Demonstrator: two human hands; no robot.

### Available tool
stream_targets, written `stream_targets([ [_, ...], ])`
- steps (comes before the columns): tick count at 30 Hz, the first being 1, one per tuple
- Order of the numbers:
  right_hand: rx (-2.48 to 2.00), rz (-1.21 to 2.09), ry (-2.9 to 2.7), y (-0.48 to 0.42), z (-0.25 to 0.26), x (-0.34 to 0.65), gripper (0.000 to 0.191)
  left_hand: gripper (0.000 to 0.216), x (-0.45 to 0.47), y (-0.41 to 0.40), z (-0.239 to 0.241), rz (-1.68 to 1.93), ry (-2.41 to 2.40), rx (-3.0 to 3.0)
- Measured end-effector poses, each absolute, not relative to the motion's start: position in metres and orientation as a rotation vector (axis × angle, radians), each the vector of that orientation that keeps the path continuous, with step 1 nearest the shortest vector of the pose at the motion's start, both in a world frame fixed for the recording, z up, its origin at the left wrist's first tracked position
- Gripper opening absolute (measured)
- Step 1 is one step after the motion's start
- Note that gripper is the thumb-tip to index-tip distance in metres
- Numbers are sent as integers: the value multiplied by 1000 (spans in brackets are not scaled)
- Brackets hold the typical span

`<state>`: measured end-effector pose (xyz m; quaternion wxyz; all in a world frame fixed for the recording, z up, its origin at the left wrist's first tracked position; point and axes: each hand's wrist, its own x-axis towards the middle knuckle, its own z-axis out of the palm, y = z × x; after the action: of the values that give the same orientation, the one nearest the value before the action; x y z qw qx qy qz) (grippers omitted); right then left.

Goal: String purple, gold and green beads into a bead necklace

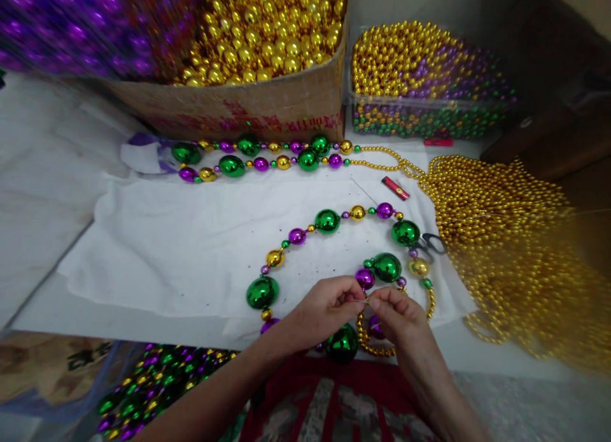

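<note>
My left hand [334, 302] and my right hand [396, 311] meet at the front of the table, each pinching a thin pale string [361, 300]. Around them lies a beaded necklace [327, 221] of large green, purple and gold beads, looping up across the white cloth [181, 244]. A purple bead [365, 278] and a green bead [387, 267] sit just beyond my fingertips. Below my hands, a strand of small gold beads [379, 351] curves past another large green bead [342, 342]. My left forearm covers part of the necklace.
Behind lies a second necklace [261, 164], before a cardboard box [229, 104] of gold beads. A red lighter [395, 188], a needle [363, 190] and scissors [432, 243] lie nearby. Gold strands [496, 206] spread on the right. A clear bin [429, 101] holds small beads.
</note>
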<state>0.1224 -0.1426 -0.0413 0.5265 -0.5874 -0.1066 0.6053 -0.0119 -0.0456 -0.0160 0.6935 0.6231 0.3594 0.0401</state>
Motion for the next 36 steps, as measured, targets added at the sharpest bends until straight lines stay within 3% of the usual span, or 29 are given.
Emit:
stream_targets([
  [6,-1462,1365,-470,-145,-37,119,30,29,-12,-34,-25,-79,715,1110],
  [14,-1606,1119,-912,-147,-32,134,20,27,-14,-28,-34,-109,699,617],
  [16,-1615,1084,-1024,-148,-30,143,8,27,-14,-27,-34,-89,695,549],
  [25,-1589,1110,-813,-148,-13,133,16,20,-9,-29,-29,-179,714,521],
  [32,-1554,660,-1322,-163,-14,119,11,25,-7,-29,-26,-158,711,490],
  [36,-1545,811,-1198,-166,-20,119,10,25,-6,-30,-25,-95,689,449],
])
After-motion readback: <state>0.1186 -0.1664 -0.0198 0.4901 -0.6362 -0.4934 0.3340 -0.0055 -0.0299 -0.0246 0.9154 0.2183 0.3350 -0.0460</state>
